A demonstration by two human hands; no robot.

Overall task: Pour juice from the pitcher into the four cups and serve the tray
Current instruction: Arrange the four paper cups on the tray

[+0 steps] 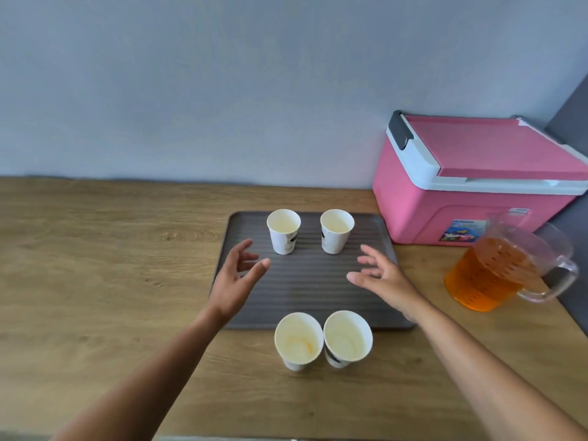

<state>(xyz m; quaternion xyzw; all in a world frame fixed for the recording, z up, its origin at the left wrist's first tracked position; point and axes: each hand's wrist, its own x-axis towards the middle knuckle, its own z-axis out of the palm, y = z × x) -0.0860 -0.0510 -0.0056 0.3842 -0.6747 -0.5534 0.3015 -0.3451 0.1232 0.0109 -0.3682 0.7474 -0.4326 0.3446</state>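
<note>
1. Hands: left hand [237, 275] and right hand [378, 275] spread wide, empty, hovering above tray [305, 291].
2. Cups: far pair [283, 230] just beyond fingertips; near pair [323, 340] off tray, beneath wrists, likely knocked by a forearm.
3. Pitcher [496, 275]: right of right hand, near bench [95, 265] edge; spill risk.

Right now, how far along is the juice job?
Barely started. Done: two cups stand on the tray. In hand: nothing; left hand and right hand hover open over the tray. Left: the two near cups sit on the table off the tray, all four look unfilled, the pitcher is still full, tray unserved.
</note>
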